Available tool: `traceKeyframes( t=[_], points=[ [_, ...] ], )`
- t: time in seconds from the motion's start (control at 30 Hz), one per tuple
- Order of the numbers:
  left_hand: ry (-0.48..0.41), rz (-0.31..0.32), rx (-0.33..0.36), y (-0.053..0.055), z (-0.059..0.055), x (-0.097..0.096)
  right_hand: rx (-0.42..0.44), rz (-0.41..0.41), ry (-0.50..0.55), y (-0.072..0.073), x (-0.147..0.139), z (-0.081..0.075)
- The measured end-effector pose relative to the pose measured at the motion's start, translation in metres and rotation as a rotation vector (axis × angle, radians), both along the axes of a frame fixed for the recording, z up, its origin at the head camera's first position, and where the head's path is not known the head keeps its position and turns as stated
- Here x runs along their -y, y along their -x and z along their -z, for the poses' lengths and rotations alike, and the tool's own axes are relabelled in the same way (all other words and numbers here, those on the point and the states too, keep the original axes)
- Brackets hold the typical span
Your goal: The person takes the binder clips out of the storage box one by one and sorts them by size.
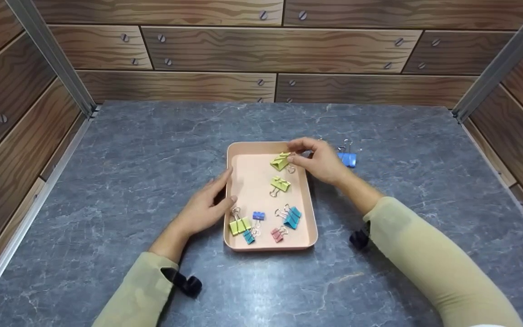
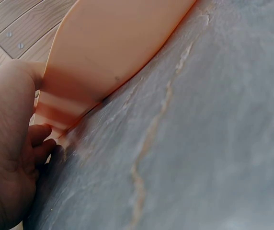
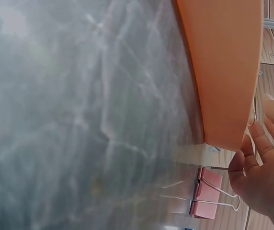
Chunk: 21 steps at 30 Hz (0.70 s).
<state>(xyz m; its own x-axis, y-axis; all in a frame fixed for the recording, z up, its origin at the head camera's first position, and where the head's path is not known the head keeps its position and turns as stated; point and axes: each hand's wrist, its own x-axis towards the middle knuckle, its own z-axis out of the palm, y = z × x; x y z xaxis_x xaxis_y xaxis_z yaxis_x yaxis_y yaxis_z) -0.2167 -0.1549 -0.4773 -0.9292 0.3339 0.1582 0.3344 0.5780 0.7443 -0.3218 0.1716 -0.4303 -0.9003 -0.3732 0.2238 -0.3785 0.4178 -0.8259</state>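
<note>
My left hand (image 1: 204,206) grips the left wall of a pink tray (image 1: 270,248); in the left wrist view its thumb lies over the rim and other fingers rest against the outside. At the tray's far right corner, my right hand (image 1: 323,161) pinches a yellow-green binder clip (image 1: 280,161) just inside the wall. A second yellow-green binder clip (image 1: 280,183) lies nearer me in the tray. Toward the near end are another yellow-green clip (image 1: 239,225), a small blue clip (image 1: 259,215), a small teal clip (image 1: 249,236), a larger teal clip (image 1: 293,217) and a pink clip (image 1: 277,235).
Right of the tray, behind my right hand, a blue binder clip (image 1: 347,159) stands on the grey marbled table (image 1: 152,145). The right wrist view shows a larger pink binder clip (image 3: 207,194) there too. Wood-patterned panels (image 1: 211,50) enclose the back and sides.
</note>
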Motion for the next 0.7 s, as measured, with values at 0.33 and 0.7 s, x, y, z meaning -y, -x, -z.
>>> traceKeyframes(
  t=[0.33,0.7],
  points=[
    [0.007,0.004,-0.004,0.001,0.0002,0.0002,-0.105,0.044,-0.154,-0.0027,0.0031,0.0033],
    [0.01,-0.001,0.015,0.0003,-0.0001,0.0005,-0.203,0.07,-0.256,0.0,0.0035,0.0067]
  ],
)
